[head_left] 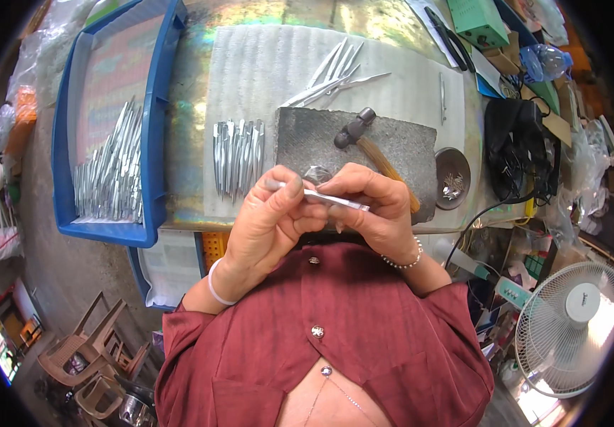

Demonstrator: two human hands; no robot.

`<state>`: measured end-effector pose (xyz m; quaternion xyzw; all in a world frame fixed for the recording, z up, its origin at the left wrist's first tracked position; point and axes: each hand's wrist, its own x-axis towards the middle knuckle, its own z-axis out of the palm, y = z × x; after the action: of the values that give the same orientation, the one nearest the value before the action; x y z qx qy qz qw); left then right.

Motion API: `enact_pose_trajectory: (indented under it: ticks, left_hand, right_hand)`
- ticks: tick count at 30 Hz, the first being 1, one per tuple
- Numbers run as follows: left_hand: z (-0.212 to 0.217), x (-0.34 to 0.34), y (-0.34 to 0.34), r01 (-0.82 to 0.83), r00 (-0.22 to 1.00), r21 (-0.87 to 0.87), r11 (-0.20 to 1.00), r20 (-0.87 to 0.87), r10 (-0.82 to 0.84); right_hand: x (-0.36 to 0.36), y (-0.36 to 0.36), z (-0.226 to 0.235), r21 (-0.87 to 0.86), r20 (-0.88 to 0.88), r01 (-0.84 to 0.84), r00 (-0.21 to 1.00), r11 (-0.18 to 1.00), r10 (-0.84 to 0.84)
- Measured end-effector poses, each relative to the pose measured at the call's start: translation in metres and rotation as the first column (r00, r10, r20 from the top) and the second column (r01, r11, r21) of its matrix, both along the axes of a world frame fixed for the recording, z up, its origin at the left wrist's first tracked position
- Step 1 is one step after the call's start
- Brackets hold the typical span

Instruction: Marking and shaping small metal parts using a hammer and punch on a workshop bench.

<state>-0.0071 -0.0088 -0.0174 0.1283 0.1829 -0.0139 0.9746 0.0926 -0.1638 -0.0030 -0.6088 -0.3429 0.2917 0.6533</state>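
Above the near edge of the bench, my left hand (273, 210) and my right hand (376, 203) both grip slim silver tweezers (346, 202). My left fingers pinch one end, while the right thumb and fingers close round the other. Just behind the hands is a dark grey block (307, 135). A hammer (366, 142) with a wooden handle rests on it, partly behind my right hand. A small round metal piece (317, 174) shows beyond my fingertips. To the left, a row of silver tweezers (238, 156) lies on the foam sheet (250, 57); several more tweezers (332, 77) are fanned out farther back.
A blue tray (151, 128) at left holds many slim metal pieces (118, 167). At right stand a dark bowl (450, 158) of small metal parts, a black bag (520, 142) and a cable. A green box (478, 25) is farther back; a fan (570, 327) stands lower right.
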Motion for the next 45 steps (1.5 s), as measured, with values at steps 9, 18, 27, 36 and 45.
enact_pose_trajectory:
  ticks: [9,18,27,36,45]
  left_hand:
    - [0.014,-0.025,0.014,0.299,0.944,0.515,0.803,-0.035,-0.329]
    - [0.011,-0.029,0.028,0.38,0.915,0.43,0.819,-0.041,-0.402]
    - [0.008,-0.022,0.035,0.428,0.898,0.286,0.857,-0.028,-0.439]
    - [0.012,-0.019,0.035,0.432,0.889,0.367,0.824,-0.017,-0.458]
    - [0.015,-0.017,0.036,0.467,0.878,0.306,0.83,-0.046,-0.477]
  right_hand:
    - [-0.016,0.012,0.01,-0.008,-0.529,-0.029,0.849,1.0,0.02]
    - [-0.011,0.029,0.006,-0.122,-0.67,-0.002,0.738,0.993,-0.081]
    - [-0.005,0.038,0.011,-0.186,-0.725,-0.028,0.678,0.982,-0.118]
    - [-0.004,0.041,0.021,-0.218,-0.682,-0.085,0.726,0.972,-0.089]
    - [-0.005,0.042,0.02,-0.209,-0.684,-0.069,0.723,0.976,-0.096]
